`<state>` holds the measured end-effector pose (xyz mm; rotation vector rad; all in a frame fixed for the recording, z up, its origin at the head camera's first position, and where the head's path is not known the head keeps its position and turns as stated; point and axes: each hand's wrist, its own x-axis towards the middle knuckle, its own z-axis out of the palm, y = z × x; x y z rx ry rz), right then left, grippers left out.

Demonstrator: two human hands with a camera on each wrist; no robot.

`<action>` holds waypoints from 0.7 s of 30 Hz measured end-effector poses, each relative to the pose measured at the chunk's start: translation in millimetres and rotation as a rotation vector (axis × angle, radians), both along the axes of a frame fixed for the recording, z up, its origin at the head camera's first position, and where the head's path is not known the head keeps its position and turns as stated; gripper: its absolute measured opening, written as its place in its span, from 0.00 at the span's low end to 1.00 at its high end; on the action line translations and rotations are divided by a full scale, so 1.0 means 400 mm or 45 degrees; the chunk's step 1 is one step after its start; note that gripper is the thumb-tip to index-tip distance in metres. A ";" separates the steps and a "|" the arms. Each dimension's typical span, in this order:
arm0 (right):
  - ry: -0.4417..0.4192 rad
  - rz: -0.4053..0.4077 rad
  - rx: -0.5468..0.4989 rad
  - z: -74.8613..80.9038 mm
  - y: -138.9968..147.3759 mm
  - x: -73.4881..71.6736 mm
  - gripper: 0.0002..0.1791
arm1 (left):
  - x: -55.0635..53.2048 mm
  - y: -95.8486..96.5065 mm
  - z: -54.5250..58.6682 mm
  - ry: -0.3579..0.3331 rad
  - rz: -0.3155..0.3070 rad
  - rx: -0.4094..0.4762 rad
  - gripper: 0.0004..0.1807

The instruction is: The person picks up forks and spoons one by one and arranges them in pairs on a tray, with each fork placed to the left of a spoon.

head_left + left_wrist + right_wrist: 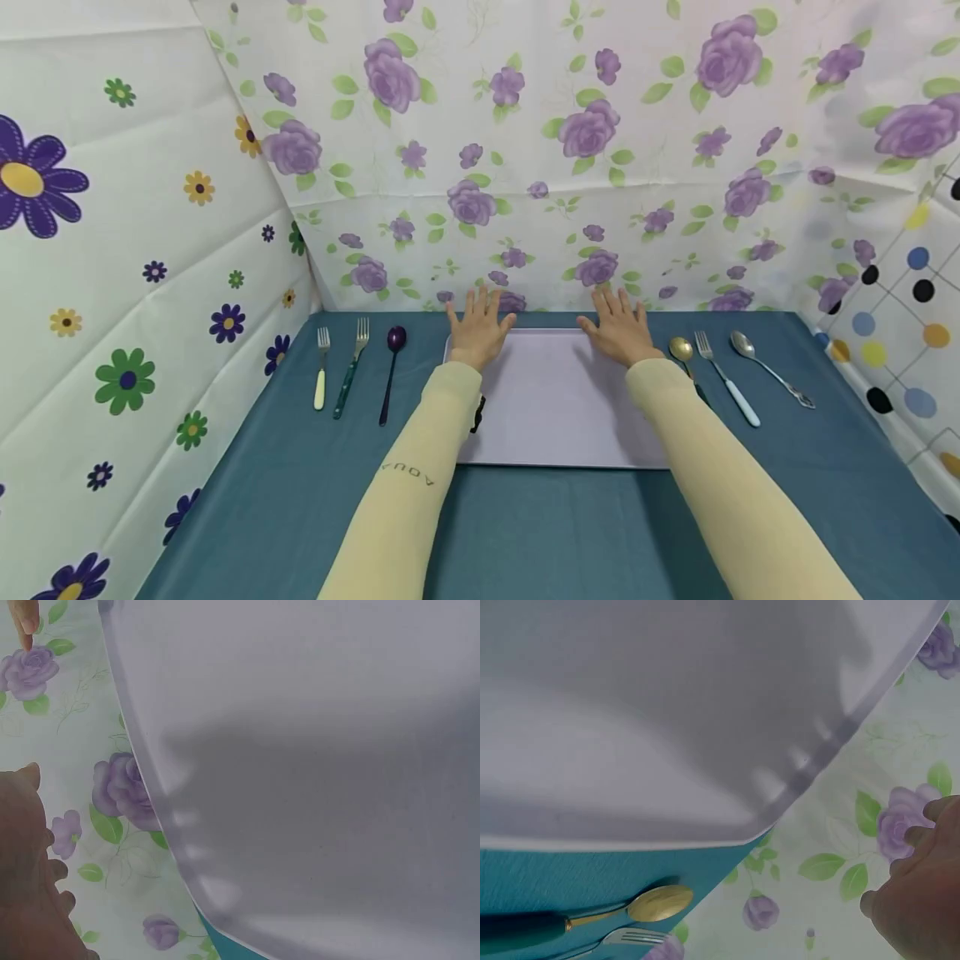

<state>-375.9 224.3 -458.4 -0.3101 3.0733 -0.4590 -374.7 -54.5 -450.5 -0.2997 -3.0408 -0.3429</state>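
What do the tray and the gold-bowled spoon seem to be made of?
Tray: probably plastic, coated metal possible; smooth and matte, as shadows fall on it without mirror-like reflections.
Spoon: the gold bowl looks like polished metal, from its yellow sheen; the dark green handle is perhaps plastic, though its even color leaves painted wood open.

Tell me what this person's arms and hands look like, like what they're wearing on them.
The left sleeve and right sleeve are long and pale yellow. The left one has small dark lettering, apparently AQUA; the right shows none. A small black piece pokes out beside the left sleeve. The left hand and right hand wear no gloves.
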 end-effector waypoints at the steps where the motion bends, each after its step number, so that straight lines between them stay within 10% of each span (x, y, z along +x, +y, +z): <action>1: -0.002 -0.002 0.006 -0.002 0.006 -0.004 0.45 | -0.004 -0.001 -0.003 -0.008 -0.002 0.002 0.39; 21: -0.019 -0.012 -0.020 -0.001 0.071 0.013 0.46 | 0.015 -0.035 0.018 -0.003 0.020 -0.037 0.39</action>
